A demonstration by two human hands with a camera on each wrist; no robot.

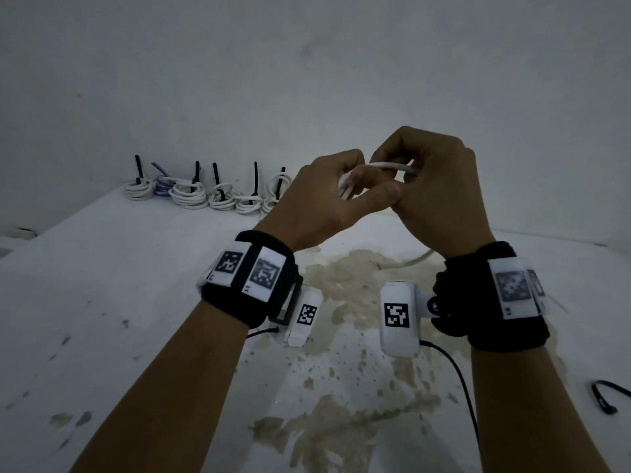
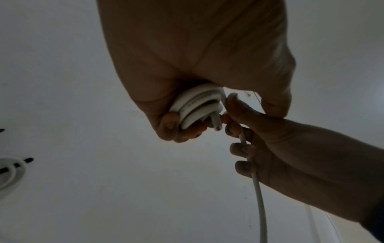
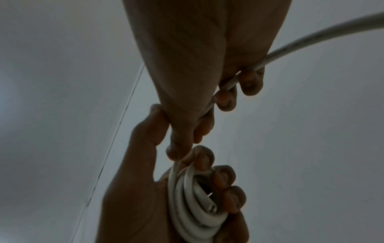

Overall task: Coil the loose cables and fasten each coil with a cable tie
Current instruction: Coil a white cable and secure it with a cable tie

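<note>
A: Pale wall [image 1: 307, 63] behind, white worktop [image 1: 102, 302] with brown stains. Far left at the back, a row of finished coils [image 1: 205, 194], white cable, one bluish, each with a black cable tie [image 1: 138, 169] standing up.

B: And the hands?

A: Raised above the worktop, touching each other. Left hand [image 1: 317, 203]: its grip is closed around a small coil [image 2: 197, 106] of white cable, several loops stacked in the palm, fingers [image 3: 223, 179] curled over them. A cut end of the cable pokes out between the fingertips.

B: Right one?

A: Right hand [image 1: 437, 192], just beside it. Its grip is curled around the loose run of the white cable [image 2: 258, 197], which passes through the bent fingers [image 2: 242, 149] and hangs down toward the worktop. Thumb meets the left thumb.

B: Anything farther right?

A: One loose tie [image 1: 606, 399], black, bent, lying on the worktop near the right edge, well apart from the hands.
</note>
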